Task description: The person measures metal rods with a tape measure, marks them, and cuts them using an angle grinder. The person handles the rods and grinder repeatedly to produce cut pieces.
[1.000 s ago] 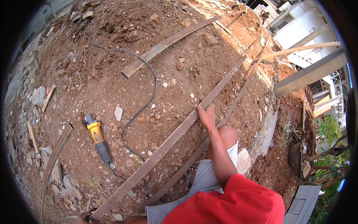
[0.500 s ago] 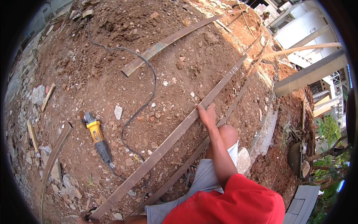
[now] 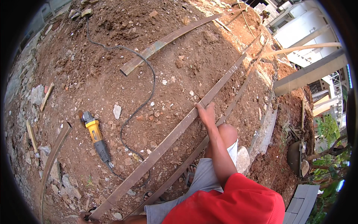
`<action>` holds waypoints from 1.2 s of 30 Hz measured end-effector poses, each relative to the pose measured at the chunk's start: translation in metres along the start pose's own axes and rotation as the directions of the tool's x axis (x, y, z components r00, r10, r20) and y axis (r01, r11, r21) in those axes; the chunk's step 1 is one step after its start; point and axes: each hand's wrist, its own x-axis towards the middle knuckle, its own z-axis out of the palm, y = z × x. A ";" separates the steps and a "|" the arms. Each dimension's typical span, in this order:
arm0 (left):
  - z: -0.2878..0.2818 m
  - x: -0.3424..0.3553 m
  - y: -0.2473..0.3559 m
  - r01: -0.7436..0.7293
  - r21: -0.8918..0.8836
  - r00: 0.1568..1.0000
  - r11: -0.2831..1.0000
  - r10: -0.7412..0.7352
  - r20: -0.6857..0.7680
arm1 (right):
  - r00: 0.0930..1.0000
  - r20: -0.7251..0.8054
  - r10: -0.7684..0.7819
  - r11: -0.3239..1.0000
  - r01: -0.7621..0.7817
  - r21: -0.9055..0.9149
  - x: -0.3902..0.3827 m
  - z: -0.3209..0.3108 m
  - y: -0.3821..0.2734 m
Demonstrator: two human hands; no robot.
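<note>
A long brown metal bar (image 3: 160, 150) runs diagonally from the lower left to the far upper right. My right hand (image 3: 206, 113) grips it near its middle, fingers over the top edge. At its near end, my left hand (image 3: 86, 218) is closed round the bar, partly cut off by the picture's lower rim. Something small and dark shows beside those fingers, too unclear to name. A second long bar (image 3: 174, 179) lies alongside, passing under my right arm and by my feet. Left of the held bar, a yellow and grey angle grinder (image 3: 95, 134) rests on the soil.
The grinder's black cord (image 3: 154, 83) loops over stony brown soil and under the held bar. Another metal bar (image 3: 164, 42) lies beyond it, and a shorter one (image 3: 53, 160) at left. Stones and wood scraps are scattered about. Concrete beams (image 3: 309, 72) and grey blocks (image 3: 298, 201) stand at right.
</note>
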 end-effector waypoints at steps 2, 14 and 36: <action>-0.001 0.000 -0.001 0.000 0.001 1.000 1.000 0.000 0.001 | 1.000 -0.004 0.012 1.000 -0.012 -0.015 0.000 0.001 -0.001; -0.003 0.001 -0.004 -0.008 0.002 1.000 1.000 0.008 -0.008 | 1.000 -0.010 0.008 0.999 -0.009 -0.031 -0.001 0.001 -0.002; -0.002 0.005 -0.009 -0.030 -0.009 1.000 1.000 0.030 -0.003 | 0.999 -0.032 0.003 1.000 -0.002 0.030 0.003 0.000 0.004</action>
